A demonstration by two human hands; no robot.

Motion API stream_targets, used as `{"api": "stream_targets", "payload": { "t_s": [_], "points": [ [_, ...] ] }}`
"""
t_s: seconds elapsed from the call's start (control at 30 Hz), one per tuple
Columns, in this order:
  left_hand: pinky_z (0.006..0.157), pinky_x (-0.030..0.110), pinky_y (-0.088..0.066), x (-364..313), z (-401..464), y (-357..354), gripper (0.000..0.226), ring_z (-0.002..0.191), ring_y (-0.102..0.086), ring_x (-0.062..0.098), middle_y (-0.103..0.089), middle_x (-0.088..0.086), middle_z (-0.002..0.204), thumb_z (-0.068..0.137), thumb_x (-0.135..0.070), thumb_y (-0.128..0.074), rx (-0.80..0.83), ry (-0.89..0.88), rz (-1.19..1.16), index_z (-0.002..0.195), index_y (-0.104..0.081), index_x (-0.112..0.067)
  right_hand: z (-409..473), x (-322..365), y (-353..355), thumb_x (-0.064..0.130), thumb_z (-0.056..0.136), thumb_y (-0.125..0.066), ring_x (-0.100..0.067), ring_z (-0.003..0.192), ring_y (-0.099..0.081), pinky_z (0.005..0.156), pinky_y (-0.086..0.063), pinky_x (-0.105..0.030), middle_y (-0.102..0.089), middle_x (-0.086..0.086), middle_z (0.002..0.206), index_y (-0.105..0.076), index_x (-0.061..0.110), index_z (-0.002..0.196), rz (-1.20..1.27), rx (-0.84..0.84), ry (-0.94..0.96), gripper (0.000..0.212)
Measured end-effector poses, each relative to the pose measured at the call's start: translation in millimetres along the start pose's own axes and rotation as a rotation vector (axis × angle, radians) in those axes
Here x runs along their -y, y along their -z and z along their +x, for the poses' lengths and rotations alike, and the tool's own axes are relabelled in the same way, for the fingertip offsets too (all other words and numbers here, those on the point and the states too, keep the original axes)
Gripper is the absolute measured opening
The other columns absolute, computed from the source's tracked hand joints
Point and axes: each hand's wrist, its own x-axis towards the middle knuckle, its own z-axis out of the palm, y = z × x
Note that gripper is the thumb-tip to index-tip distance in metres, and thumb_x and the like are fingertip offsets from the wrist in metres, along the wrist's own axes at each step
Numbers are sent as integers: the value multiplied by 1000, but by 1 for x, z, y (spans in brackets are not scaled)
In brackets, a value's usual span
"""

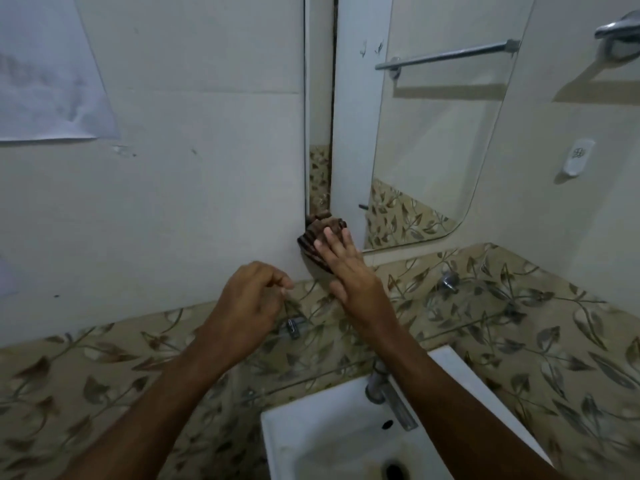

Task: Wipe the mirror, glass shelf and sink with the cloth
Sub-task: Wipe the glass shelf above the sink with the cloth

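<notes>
Left hand: raised in front of the tiled wall, fingers loosely curled, thumb near forefinger, nothing visibly held. Likely parked clear of the wiping path; possibly steadying near the shelf bracket just below and to its right, contact not discernible.

Cloth: dark, bunched, pinned under the right fingertips at the lower left corner of the mirror, overlapping the wall beside it. Placed there, by judgement, to clean the mirror's bottom edge and corner.

Right hand: fingers straight and together, palm flat, pressing the cloth against the surface rather than gripping it. Forearm extended up and leftward from the lower right, crossing over the tap. Flat palm spreads pressure across the cloth.

Glass shelf: below and to the right of the right hand, running along the patterned tiles, nothing in contact with it.

Sink: beneath both forearms, white, drain at the bottom edge of view. Shelf and sink probably still to be wiped.
</notes>
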Motion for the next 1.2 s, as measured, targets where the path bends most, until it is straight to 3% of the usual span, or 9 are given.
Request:
{"api": "stream_targets", "payload": {
  "t_s": [0.1,0.17,0.47,0.57,0.67,0.73,0.9,1.03,1.2],
  "points": [
    [75,14,-43,14,-37,-7,16,92,-60,-1,-67,-17,96,94,-16,-61,38,235,-114,95,-68,-31,-13,4,12,-14,87,-54,-21,152,-28,121,-23,-20,-37,-1,159,-47,13,148,212,-90,-232,67],
    [69,8,-41,24,-55,-9,17,90,-61,-3,-69,-18,96,95,-17,-60,30,328,-161,95,-68,-32,-22,5,17,-11,89,-53,-16,148,-37,117,-23,-11,-42,-2,156,-50,12,146,227,-71,-316,62],
    [74,19,-44,53,-142,-35,14,96,-62,6,-67,-7,106,98,-21,-57,-227,768,-194,103,-67,-30,-79,46,-54,22,100,-44,-25,148,-34,122,-27,-38,-37,-10,161,-33,14,155,-142,471,-396,57],
    [77,24,-47,55,-150,-38,19,95,-64,11,-67,-5,106,96,-14,-57,-263,798,-205,104,-67,-27,-86,81,-78,24,99,-43,-27,147,-38,124,-26,-40,-41,-13,158,-39,9,153,-242,455,-263,56],
    [77,18,-46,49,-148,-37,19,96,-60,-1,-65,-8,109,96,-14,-56,-301,793,-233,106,-64,-28,-81,114,-99,35,102,-32,-30,138,-51,118,-37,-43,-56,-16,146,-54,3,142,-196,442,-62,56],
    [76,21,-46,45,-146,-35,16,95,-59,-2,-65,-9,107,97,-19,-56,-316,793,-254,105,-62,-32,-72,118,-104,45,104,-21,-26,146,-41,121,-30,-41,-49,-11,153,-50,10,147,-151,522,-9,63],
    [73,15,-43,40,-144,-31,19,94,-57,-5,-64,-12,105,98,-15,-55,-313,783,-245,104,-60,-32,-68,74,-92,46,105,-32,-23,145,-36,115,-33,-41,-30,-1,165,-46,38,148,-229,510,-90,46],
    [76,12,-44,39,-139,-30,24,95,-56,-6,-59,-12,109,97,-12,-54,-313,783,-244,111,-59,-31,-72,79,-101,42,106,-24,-19,155,-17,127,-10,-38,-26,-2,166,-36,21,155,-261,529,-78,55],
    [78,10,-40,39,-130,-35,28,106,-55,6,-53,-9,123,100,-18,-50,-336,772,-245,126,-59,-25,-74,106,-115,44,104,-21,-21,154,-24,126,-18,-40,-34,-5,163,-35,14,155,-226,534,-7,61]
  ]
}}
